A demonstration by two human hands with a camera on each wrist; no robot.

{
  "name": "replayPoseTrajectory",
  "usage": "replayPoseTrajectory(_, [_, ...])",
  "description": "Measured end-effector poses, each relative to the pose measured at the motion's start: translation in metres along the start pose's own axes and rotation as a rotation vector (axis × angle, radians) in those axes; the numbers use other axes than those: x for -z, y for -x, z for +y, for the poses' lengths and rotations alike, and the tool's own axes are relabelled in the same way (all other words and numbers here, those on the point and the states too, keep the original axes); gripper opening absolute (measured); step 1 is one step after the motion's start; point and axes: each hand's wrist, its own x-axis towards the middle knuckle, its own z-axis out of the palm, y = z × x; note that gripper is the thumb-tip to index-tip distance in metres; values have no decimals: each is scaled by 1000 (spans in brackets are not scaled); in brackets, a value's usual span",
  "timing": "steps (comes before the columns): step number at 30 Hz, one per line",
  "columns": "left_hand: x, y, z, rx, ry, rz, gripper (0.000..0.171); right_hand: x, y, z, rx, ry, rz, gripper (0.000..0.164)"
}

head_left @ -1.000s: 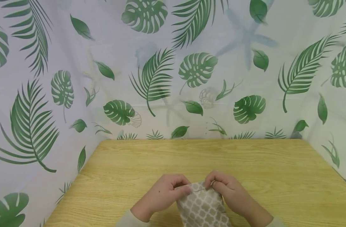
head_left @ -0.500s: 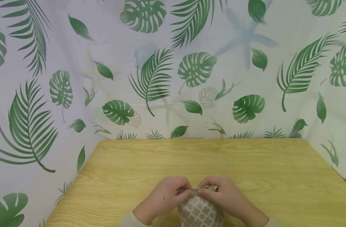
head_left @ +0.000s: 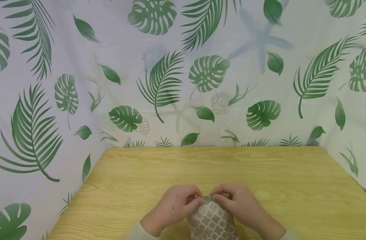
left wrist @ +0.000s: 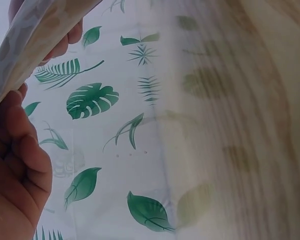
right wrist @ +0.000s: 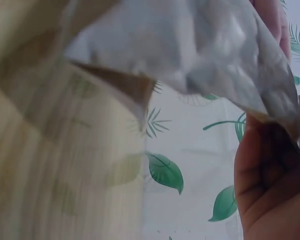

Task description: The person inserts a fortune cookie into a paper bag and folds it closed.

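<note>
A paper bag (head_left: 212, 221) with a beige-and-white lattice print stands toward me at the front of the table in the head view. My left hand (head_left: 177, 204) pinches the left side of its top edge between thumb and fingers. From the right, my right hand (head_left: 244, 207) pinches the same edge, its fingertips close to the left ones. In the left wrist view the bag (left wrist: 27, 42) slants above the curled left fingers (left wrist: 25, 130). The right wrist view shows creased, shiny bag paper (right wrist: 190, 45) with a pointed fold and a brown inner side. Both hands partly hide the top edge.
The wood-grain table (head_left: 141, 170) stretches away behind the hands. A white cloth (head_left: 177, 133) printed with green leaves hangs along its back and both sides.
My hands have come closer together along the bag's top edge, the right one sliding inward from the right corner. The top of the bag looks narrower and more gathered.
</note>
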Motion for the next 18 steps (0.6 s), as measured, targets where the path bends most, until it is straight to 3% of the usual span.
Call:
replayPoseTrajectory(10, [-7, -1, 4, -55, -32, -4, 7, -10, 4, -9, 5, 77, 49, 17])
replayPoseTrajectory(18, [1, 0, 1, 11, 36, -29, 8, 0, 0, 0, 8, 86, 12, 10])
